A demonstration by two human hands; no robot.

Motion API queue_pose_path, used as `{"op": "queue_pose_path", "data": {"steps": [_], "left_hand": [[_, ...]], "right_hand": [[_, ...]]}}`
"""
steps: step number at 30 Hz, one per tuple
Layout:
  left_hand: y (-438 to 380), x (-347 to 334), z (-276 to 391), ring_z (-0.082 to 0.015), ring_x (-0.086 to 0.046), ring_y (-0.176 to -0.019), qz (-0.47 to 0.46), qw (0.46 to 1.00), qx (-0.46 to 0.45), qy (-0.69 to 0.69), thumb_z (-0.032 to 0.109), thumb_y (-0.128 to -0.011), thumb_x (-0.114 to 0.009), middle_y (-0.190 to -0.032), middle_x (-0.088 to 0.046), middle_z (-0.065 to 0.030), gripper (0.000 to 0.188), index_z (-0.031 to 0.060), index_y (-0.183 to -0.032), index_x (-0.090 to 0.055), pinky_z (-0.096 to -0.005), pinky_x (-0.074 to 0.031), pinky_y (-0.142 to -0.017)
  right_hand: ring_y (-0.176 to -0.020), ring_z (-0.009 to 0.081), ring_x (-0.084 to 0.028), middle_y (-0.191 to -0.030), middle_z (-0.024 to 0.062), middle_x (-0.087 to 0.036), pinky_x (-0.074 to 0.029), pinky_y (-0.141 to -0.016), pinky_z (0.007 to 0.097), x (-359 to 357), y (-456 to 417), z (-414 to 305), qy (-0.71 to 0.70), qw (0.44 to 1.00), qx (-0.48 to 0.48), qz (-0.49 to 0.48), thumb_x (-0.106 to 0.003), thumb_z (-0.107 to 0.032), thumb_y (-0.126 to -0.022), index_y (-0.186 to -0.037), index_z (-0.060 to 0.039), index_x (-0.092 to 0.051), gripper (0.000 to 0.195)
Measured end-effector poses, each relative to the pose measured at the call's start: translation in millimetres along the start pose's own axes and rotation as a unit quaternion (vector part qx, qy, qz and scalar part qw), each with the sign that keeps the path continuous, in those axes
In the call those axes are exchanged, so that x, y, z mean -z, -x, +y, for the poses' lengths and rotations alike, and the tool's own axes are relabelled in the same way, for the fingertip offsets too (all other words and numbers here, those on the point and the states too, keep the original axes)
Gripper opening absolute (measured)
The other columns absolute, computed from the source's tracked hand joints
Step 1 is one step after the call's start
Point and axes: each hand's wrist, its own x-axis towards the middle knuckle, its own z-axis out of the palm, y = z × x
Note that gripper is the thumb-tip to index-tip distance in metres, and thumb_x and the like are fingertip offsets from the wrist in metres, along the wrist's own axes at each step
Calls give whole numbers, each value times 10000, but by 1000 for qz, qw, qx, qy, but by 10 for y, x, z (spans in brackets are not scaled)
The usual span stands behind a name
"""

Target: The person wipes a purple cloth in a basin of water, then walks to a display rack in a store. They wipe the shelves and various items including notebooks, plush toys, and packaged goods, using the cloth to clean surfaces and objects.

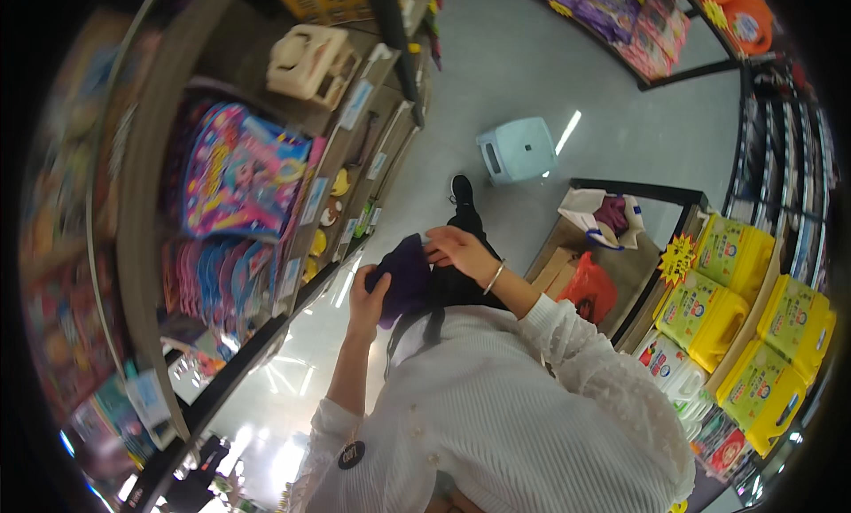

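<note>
A dark purple cloth (403, 280), folded or bunched, hangs in front of my waist. My left hand (369, 302) grips its left side, the thumb lying over the fabric. At the cloth's right edge is my right hand (460, 252), fingers loosely apart; whether the fingertips touch the fabric is hard to tell. A silver bangle (494, 278) circles the right wrist. Below the hands are my black trousers, and one black shoe (460, 190) shows on the grey floor.
Store shelving (312, 247) with toys and boxed goods runs along my left. Ahead on the floor stands a pale blue plastic stool (517, 150). To my right, a low shelf holds a white bag (585, 210), a red plastic bag (592, 288) and yellow jugs (705, 317).
</note>
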Motion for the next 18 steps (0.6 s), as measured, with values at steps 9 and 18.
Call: {"op": "queue_pose_path", "data": {"steps": [9, 18], "left_hand": [[-567, -508, -391, -157, -548, -943, -21, 988, 120, -96, 194, -873, -697, -1035, -590, -77, 356, 15, -1149, -562, -281, -454, -819], [-1805, -1481, -1158, -189, -539, -1018, -73, 950, 257, -159, 146, -886, -652, -1092, -581, -109, 360, -2, -1193, -535, -306, -438, -892]], "right_hand": [[-660, 152, -617, -790, 72, -671, -516, -627, 284, 2344, -1013, 970, -5, 961, -154, 228, -553, -278, -932, -1041, -77, -637, 244], [-771, 175, -653, -901, 92, -690, -525, -754, 282, 4211, -2487, 1889, -129, 941, -132, 285, -486, -377, -954, -1164, -85, -620, 384]]}}
